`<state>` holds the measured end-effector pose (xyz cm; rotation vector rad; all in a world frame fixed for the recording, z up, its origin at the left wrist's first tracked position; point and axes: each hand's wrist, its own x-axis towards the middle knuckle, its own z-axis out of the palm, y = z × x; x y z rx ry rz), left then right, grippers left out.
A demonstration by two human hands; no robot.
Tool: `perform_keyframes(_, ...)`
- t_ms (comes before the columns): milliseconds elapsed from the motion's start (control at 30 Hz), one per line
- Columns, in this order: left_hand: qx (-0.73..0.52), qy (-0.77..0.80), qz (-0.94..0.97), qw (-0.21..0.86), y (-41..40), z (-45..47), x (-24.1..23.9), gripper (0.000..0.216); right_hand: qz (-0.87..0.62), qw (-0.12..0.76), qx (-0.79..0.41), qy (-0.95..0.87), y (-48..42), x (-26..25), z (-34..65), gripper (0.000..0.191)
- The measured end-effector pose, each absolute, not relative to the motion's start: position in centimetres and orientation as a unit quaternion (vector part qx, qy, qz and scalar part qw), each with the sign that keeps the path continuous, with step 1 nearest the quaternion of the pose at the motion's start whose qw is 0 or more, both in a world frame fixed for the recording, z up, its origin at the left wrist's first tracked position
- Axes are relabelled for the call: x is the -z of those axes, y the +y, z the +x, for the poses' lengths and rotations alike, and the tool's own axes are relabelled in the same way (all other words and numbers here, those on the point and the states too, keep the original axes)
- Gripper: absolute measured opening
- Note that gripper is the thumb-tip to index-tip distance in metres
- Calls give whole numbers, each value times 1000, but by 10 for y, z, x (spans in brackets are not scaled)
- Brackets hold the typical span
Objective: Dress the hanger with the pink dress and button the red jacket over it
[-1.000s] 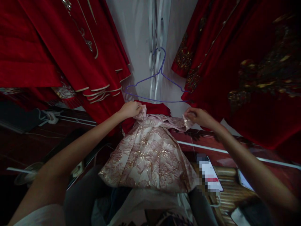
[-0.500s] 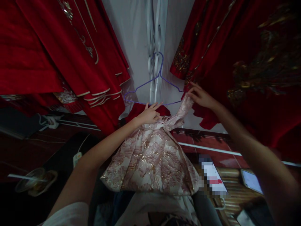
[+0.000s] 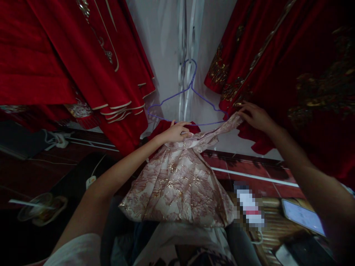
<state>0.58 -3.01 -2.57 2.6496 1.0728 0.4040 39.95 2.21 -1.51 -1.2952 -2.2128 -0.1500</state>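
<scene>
A pink and gold floral brocade dress [image 3: 177,184] with a pleated skirt hangs down over my lap. My left hand [image 3: 177,132] is closed on the top of the dress near its waist, the pinching fingertips partly hidden. Off to the right, my right hand [image 3: 253,115] pinches the end of a strap-like strip of the same fabric [image 3: 222,129], pulled out sideways and slightly upward. Just above both hands, a purple wire hanger [image 3: 191,88] dangles from a white rail; its lower bar passes right behind my left fingers.
Red embroidered garments hang on the left [image 3: 124,74] and on the right [image 3: 222,70]. A phone [image 3: 303,216] and a blurred-out screen lie on a slatted bamboo surface [image 3: 269,203] at lower right. A plastic cup with a straw [image 3: 39,207] stands at lower left.
My right hand has moved further right, drawing the fabric strip out longer and straighter. The left hand keeps its hold on the dress top. The view has shifted slightly.
</scene>
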Motion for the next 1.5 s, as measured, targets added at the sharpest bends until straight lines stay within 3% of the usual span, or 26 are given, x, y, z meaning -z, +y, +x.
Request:
perform_keyframes(167, -130, 364, 912, 140, -28, 2, 22, 28, -512, 287, 52, -808, 19, 8, 386, 4)
perform_keyframes(467, -152, 295, 928, 169, -24, 27, 29, 35, -517, 424, 80, -739, 0, -24, 304, 28)
perform_keyframes(700, -363, 303, 838, 270, -11, 1, 23, 41, -476, 487, 60, -730, 17, -8, 269, 32)
perform_keyframes(800, -480, 410, 746, 212, -4, -45, 27, 45, -470, 490, 50, -732, 15, -7, 277, 35)
perform_keyframes(900, -509, 502, 678, 171, 2, -93, 40, 42, -467, 480, 30, -742, 13, -9, 284, 38)
perform_keyframes(1067, -490, 574, 581, 305, 6, -138, 67, 41, -460, 468, 20, -754, 13, -13, 287, 40)
perform_keyframes(1233, -498, 537, 562, 384, 10, -143, 74, 54, -465, 463, 18, -754, 12, -15, 288, 42)
perform_keyframes(1500, -509, 474, 673, 250, 21, -108, 26, 57, -466, 456, -1, -758, 9, -12, 285, 45)
